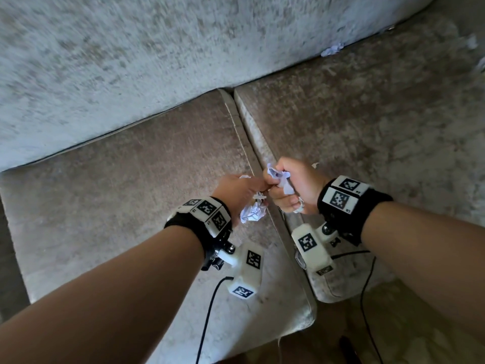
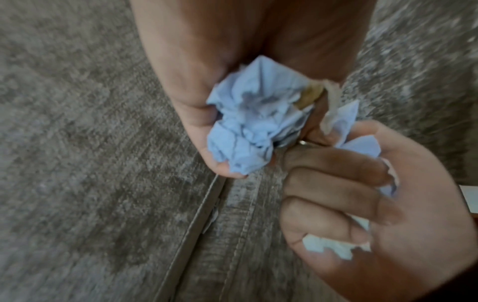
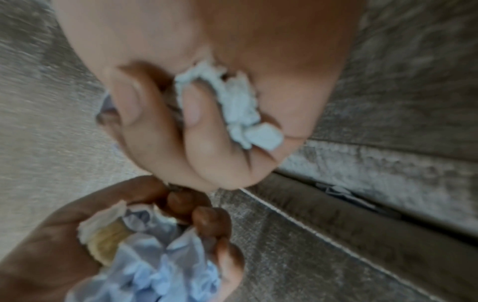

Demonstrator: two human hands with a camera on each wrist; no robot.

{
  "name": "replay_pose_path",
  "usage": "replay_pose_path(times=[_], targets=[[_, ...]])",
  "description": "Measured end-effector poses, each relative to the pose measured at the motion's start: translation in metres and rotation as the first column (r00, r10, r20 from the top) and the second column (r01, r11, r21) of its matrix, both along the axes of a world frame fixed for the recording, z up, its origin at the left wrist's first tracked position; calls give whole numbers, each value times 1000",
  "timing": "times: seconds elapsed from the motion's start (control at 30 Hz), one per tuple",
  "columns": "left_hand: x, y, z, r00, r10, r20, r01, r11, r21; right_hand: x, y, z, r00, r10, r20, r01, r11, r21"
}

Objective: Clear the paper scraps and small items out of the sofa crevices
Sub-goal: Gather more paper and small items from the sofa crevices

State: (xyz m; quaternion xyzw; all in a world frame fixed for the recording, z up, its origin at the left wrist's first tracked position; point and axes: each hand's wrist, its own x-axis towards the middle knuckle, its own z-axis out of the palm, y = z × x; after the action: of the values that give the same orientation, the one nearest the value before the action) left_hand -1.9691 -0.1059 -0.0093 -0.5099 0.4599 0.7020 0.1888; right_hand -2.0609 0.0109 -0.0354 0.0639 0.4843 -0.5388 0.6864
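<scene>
Both hands are over the seam between the two seat cushions (image 1: 162, 164), their fingertips meeting. The left hand (image 1: 236, 191) has its grip curled round a crumpled paper wad (image 1: 252, 214), with a tan, disc-like small item (image 2: 310, 96) wedged against it; what that item is cannot be told. The right hand (image 1: 291, 187) is fisted, its grip pressed tight on several paper scraps (image 1: 278, 177) that poke out above and below the fingers. Something small appears to be pinched between the two hands at the point of contact; the wrist views are too blurred to identify it.

Remaining work: a scrap (image 3: 338, 193) lies down in the crevice (image 1: 245, 143) between the cushions, and another piece (image 1: 332, 49) sits where the far seat cushion meets the backrest (image 1: 131, 61).

Risks, as judged. Both grips are already full, so any transfer between them could loosen the load and drop scraps or the tan item back into the gap directly beneath. Reaching for the remaining scrap with a loaded hand would force the fingers apart, with the same result. The loose torn edges may also tear off under a tighter squeeze
</scene>
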Motion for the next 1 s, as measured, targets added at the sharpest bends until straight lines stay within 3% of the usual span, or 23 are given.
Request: replay_pose_path(times=[0.17,0.4,0.53,0.67,0.8,0.83,0.87,0.93,1.0], targets=[[0,2,-2,1000,19,24,-19,1000,12,-1,5,-3,993,37,-112,-29,997,72],[0,-4,-2,999,1,50,4,996,-84,-24,21,-18,912,-67,-404,175,956,235],[3,-10,-5,1000,-15,19,16,998,-63,-25,33,-9,844,81,-530,116,938,327],[9,-11,-7,999,-30,24,32,997,-75,-19,33,-16,715,170,-678,131,920,369],[13,-11,-9,999,-39,16,41,992,-115,-13,32,-26,690,313,-652,33,887,460],[13,-11,-10,999,-50,17,52,991,-125,-12,32,-26,648,395,-651,-24,865,501],[14,-11,-11,998,-62,16,64,989,-134,-11,31,-28,561,495,-663,-96,835,542],[15,-10,-14,997,-79,10,80,986,-146,-5,32,-30,256,685,-682,-276,728,627],[17,-10,-17,995,-96,14,97,983,-154,8,34,-32,-85,772,-630,-380,559,737]])
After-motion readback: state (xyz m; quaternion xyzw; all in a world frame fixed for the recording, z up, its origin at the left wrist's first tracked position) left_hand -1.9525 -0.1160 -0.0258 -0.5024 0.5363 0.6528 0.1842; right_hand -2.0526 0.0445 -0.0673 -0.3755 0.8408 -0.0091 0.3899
